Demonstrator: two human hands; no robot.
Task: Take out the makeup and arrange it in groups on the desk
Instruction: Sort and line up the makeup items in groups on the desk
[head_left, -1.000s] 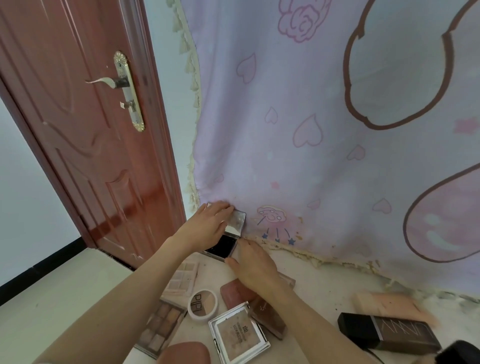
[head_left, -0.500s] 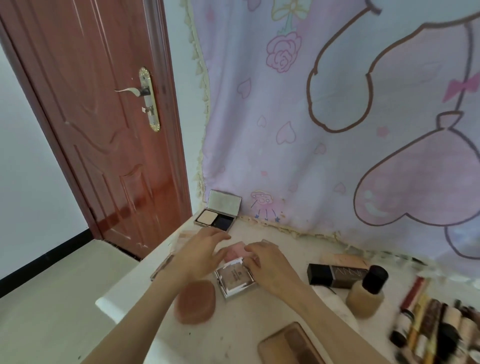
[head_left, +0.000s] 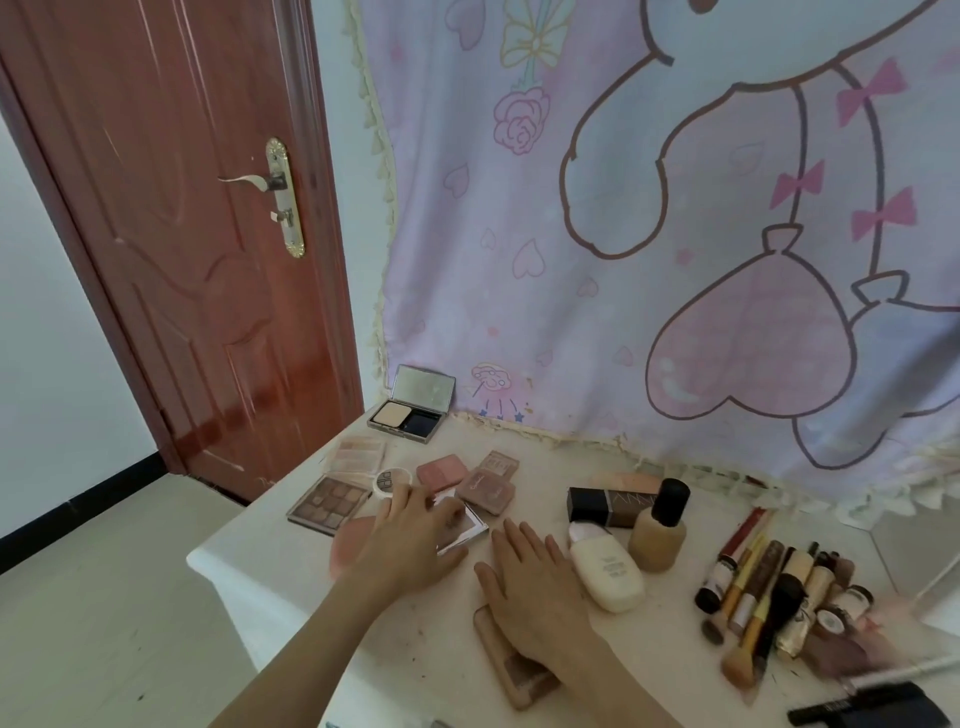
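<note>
From the head view I see my left hand (head_left: 410, 540) lying flat, fingers relaxed, on a square silver compact (head_left: 462, 525) near the desk's (head_left: 291, 577) left end. My right hand (head_left: 535, 582) is also flat with fingers spread, hovering over a brown palette (head_left: 514, 670) at the front edge; neither hand grasps anything. Behind my left hand lie an eyeshadow palette (head_left: 328, 502), a round white pot (head_left: 390, 481) and pink blushes (head_left: 442, 472). An open powder compact (head_left: 410, 413) stands at the back corner. A cream bottle (head_left: 605, 569) lies just right of my right hand, brushes (head_left: 753, 613) farther right.
</note>
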